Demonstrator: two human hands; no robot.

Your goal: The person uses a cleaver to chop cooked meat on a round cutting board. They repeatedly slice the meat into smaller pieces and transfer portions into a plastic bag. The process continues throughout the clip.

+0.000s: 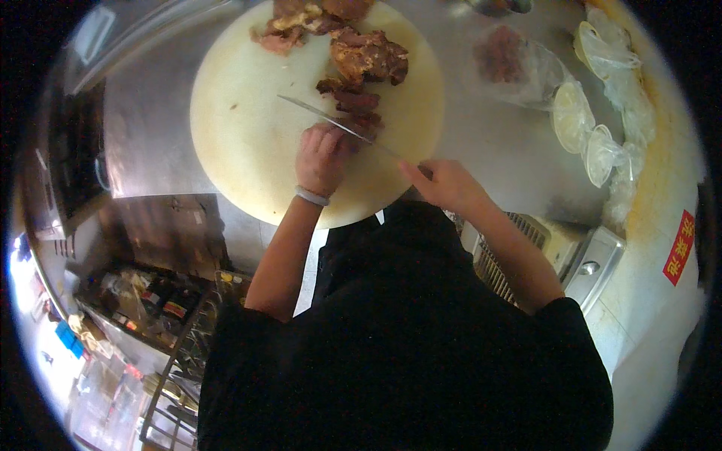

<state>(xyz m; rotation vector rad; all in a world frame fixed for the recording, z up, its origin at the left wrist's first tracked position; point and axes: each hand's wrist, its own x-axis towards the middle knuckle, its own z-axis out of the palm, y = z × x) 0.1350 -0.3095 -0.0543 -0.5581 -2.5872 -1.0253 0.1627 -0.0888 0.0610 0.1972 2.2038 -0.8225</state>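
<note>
A round white cutting board [248, 141] lies on a metal worktop before me. My right hand [445, 183] is shut on the handle of a knife [338, 125], whose blade runs to the upper left across the board, seen nearly edge-on. Just below the blade, my left hand [322, 155] rests with bent fingers against dark cooked meat [364, 121]; whether it grips the meat or only presses on it is hidden. Cut pieces [358, 101] lie just beyond the blade. Farther up sit a large browned chunk of meat [369, 56] and more meat [304, 22] at the board's far edge.
A clear plastic bag [536, 76] with reddish meat [501, 53] lies on the worktop [468, 135] to the right. Several pale bowls or lids in plastic [572, 117] line the wall side. A metal rack [175, 383] stands at lower left, below a shelf with packages [169, 304].
</note>
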